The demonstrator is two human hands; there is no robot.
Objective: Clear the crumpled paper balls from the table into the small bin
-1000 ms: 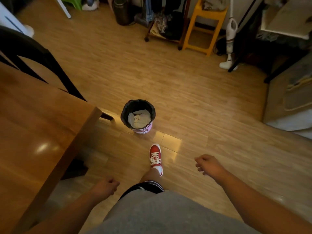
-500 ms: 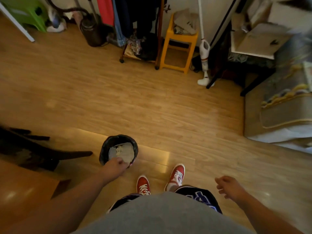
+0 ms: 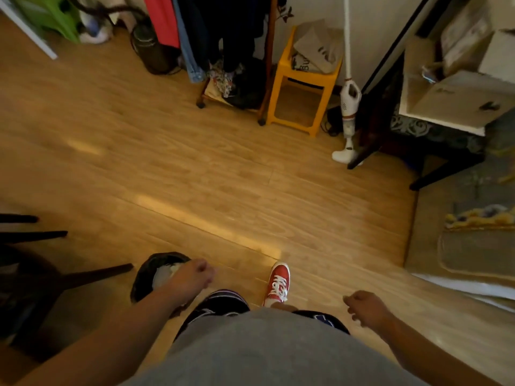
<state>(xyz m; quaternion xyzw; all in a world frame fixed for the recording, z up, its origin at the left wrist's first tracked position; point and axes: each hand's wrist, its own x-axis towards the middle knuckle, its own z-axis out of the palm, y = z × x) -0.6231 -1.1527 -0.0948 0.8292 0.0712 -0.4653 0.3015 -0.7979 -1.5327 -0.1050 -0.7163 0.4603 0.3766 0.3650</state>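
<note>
Black-lined small bin stands on the wooden floor beside a dark chair leg, with pale crumpled paper inside. Left hand hovers over the bin's rim, fingers curled in; whether it holds anything cannot be told. Right hand hangs loosely curled, empty, near a red shoe.
</note>
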